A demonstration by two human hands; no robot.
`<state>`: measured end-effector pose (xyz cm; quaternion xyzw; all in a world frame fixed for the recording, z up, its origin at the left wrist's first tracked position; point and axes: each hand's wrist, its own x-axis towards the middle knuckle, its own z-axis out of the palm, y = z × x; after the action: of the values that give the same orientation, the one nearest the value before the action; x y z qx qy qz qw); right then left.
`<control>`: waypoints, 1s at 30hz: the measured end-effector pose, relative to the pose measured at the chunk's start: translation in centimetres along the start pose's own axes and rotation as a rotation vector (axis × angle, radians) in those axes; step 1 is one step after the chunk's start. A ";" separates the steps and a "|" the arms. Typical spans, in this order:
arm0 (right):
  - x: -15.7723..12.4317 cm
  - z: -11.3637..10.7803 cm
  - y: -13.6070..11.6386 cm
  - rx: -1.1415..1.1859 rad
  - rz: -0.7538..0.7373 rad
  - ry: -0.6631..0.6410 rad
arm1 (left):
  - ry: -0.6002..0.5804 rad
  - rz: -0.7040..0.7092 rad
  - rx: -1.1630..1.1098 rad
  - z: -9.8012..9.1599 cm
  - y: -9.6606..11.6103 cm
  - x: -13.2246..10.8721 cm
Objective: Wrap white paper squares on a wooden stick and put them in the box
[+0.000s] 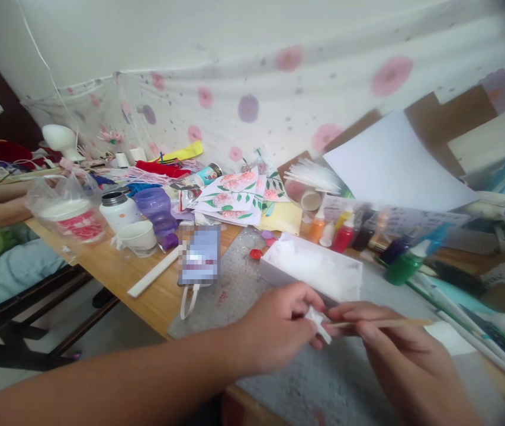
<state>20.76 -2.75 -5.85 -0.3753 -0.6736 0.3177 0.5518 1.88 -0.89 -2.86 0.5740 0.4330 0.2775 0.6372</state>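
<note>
At near counter (145,284) edge, left hand (279,325) was pinched shut on small white paper scrap (318,322), right at the tip of thin wooden stick (385,323), which right hand (394,349) gripped closed. Scrap looked only partly wound on, so early stage by my read. White box (314,266) sat just behind the hands on grey mat (234,290), paint bottles (345,234) beyond it. Flower paintings (234,198) lay farther back and looked done.

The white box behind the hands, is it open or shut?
Open. The white box has no lid on, and its white inside shows. Its contents are too blurry to tell.
</note>
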 end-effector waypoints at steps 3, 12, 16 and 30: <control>-0.1 0.4 -0.5 0.072 -0.015 0.015 | 0.037 -0.024 -0.089 0.5 0.8 -0.8; -0.2 0.2 -1.8 0.278 -0.110 0.041 | 0.026 0.069 -0.070 2.2 1.9 -2.5; 0.0 0.1 -2.3 0.213 -0.166 0.048 | 0.024 0.120 -0.017 2.0 2.2 -1.8; 0.0 0.0 -1.5 0.302 -0.065 0.021 | -0.017 0.137 0.136 0.3 2.2 -0.5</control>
<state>20.49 -3.49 -4.60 -0.2692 -0.6242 0.3936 0.6188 2.21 -1.00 -0.65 0.6466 0.4052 0.2856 0.5797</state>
